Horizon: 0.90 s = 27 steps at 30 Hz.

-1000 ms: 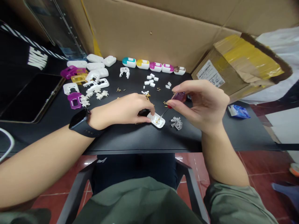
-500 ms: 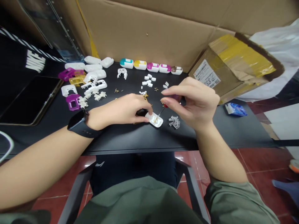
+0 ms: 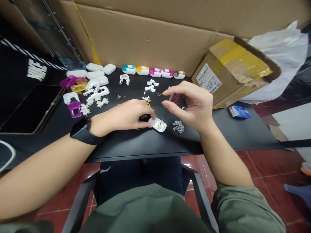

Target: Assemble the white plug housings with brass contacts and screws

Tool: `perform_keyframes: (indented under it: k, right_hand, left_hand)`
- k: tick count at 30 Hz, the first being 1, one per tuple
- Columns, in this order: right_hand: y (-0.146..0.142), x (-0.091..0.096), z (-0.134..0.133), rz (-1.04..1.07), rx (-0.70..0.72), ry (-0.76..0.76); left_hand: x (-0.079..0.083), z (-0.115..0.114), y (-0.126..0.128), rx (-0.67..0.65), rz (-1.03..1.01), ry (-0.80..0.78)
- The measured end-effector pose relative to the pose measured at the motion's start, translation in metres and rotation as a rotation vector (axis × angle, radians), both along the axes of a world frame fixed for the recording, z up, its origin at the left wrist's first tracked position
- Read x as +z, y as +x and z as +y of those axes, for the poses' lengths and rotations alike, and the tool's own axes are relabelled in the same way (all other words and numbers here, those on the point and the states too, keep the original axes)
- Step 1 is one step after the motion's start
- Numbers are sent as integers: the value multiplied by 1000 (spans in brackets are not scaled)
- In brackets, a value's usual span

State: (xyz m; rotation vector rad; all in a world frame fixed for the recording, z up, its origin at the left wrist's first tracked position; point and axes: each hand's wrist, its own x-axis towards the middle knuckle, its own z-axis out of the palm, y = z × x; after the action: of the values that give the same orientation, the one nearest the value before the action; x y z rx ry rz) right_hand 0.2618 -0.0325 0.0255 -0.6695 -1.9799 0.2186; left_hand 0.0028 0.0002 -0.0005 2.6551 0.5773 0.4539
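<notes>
White casing half is pinched by fingers of the left hand; the right hand clamps a screwdriver, apparently screwing; the next turn needs steadiness.

A makeshift workshop for small-scale assembly is suggested. On a smooth black counter, loose white plastic shells, tiny brass-coloured screws and clear plastic pieces are grouped by kind, and rounded two-tone plastic casings are lined up. A dark purple-handled screwdriver is held in the right hand. A brown cardboard sheet and a taped, labelled cardboard box are stood behind; glossy red floor tiles are seen below.
</notes>
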Motion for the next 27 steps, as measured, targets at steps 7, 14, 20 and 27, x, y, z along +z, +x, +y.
perform_keyframes:
  k: [7, 14, 20, 27]
  right_hand:
    - [4, 3, -1, -54, 66, -145]
    - [14, 1, 11, -5, -162, -345]
    - [16, -8, 29, -20, -356, -498]
    - [44, -10, 50, 180, -406, -325]
  left_hand:
    - [1, 0, -1, -5, 0, 0]
    - [1, -1, 0, -6, 10, -10]
    - [0, -1, 0, -8, -5, -26]
    - [1, -1, -2, 2, 26, -3]
